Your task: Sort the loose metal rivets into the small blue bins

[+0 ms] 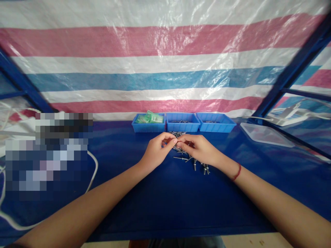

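My left hand [159, 148] and my right hand [198, 146] meet at the fingertips over a loose pile of metal pieces that look like blind rivets [184, 158]. Both hands are closed in a pinch with thumbs against fingers. Whatever lies between the fingertips is too small and hidden to make out. Part of the pile is covered by the hands, and several rivets lie scattered below the right one. Just behind the hands stands a blue bin [182, 128] holding some similar thin metal pieces.
To its left, another blue bin [148, 129] holds green-and-clear packets [150, 117]. A third blue bin [218, 128] on the right has a few metal pieces. A translucent lid [266, 134] lies right on the blue table [165, 206]. A white cable [95, 165] runs left, beside a blurred area.
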`<state>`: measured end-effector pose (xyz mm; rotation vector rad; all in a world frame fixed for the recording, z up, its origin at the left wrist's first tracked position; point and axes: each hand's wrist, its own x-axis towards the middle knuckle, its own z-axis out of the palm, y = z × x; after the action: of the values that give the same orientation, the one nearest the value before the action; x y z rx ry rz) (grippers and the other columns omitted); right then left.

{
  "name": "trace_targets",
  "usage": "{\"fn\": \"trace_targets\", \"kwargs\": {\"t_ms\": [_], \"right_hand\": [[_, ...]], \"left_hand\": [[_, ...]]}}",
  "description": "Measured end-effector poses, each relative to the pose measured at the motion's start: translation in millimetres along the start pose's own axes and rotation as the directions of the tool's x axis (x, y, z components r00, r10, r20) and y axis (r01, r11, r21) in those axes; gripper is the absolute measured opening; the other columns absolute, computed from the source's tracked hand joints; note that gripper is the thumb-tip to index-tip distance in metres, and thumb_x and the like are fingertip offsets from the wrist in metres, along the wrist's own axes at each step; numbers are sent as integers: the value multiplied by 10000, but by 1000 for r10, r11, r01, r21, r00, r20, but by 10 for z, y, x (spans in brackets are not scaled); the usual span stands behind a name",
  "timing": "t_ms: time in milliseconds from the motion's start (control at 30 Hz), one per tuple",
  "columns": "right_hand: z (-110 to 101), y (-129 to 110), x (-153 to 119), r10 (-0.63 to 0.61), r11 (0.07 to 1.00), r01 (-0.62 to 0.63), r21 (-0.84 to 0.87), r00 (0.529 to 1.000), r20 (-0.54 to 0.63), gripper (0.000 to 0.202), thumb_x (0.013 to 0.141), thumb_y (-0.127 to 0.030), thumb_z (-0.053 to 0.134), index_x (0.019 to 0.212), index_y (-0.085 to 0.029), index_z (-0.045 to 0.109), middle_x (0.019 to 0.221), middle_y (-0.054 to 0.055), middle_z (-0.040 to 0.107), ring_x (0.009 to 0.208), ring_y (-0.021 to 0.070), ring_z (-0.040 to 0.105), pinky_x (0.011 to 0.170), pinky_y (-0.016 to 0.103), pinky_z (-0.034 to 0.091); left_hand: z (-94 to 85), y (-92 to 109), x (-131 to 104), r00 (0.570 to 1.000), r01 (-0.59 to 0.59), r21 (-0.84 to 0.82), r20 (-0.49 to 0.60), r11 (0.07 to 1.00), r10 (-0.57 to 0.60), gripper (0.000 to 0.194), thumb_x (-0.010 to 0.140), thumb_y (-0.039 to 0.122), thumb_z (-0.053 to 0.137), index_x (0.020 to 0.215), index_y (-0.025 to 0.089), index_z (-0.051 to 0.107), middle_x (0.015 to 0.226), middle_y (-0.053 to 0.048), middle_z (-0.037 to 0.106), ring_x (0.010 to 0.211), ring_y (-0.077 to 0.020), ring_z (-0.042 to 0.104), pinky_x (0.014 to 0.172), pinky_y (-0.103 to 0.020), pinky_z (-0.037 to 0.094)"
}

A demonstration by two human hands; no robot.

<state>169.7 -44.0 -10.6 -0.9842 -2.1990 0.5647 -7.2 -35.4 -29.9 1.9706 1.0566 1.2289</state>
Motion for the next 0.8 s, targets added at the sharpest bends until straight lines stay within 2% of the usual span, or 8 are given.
{"fn": "trace_targets", "kwargs": {"t_ms": [367, 600, 800], "right_hand": [[-6, 4, 13, 70, 997, -68, 28, 996, -64, 133, 817, -227, 528, 836, -157, 639, 738, 13, 643, 607, 106, 530, 565, 240, 416], [-38, 23, 26, 118, 992, -103, 77, 969, -219, 139, 790, -285, 568, 806, -159, 622, 759, 35, 645, 634, 126, 554, 577, 268, 440], [-30, -51, 20, 74, 993, -43, 107, 949, -307, 184, 792, -333, 581, 800, -154, 624, 701, 24, 603, 589, 112, 518, 542, 256, 419]], "left_hand": [[13, 15, -13, 1000, -16, 1, -11, 1000, 16, 127, 837, 282, 553, 877, 183, 621, 888, -22, 673, 817, -152, 618, 721, -265, 467], [-20, 11, 15, 1000, -27, 22, -15, 999, 27, 123, 835, 259, 549, 903, 188, 623, 904, -26, 676, 836, -157, 620, 730, -275, 478], [-26, -25, 28, 999, -16, 56, 52, 998, 13, 130, 852, 288, 522, 888, 192, 603, 897, -21, 665, 833, -154, 611, 723, -277, 463]]}}
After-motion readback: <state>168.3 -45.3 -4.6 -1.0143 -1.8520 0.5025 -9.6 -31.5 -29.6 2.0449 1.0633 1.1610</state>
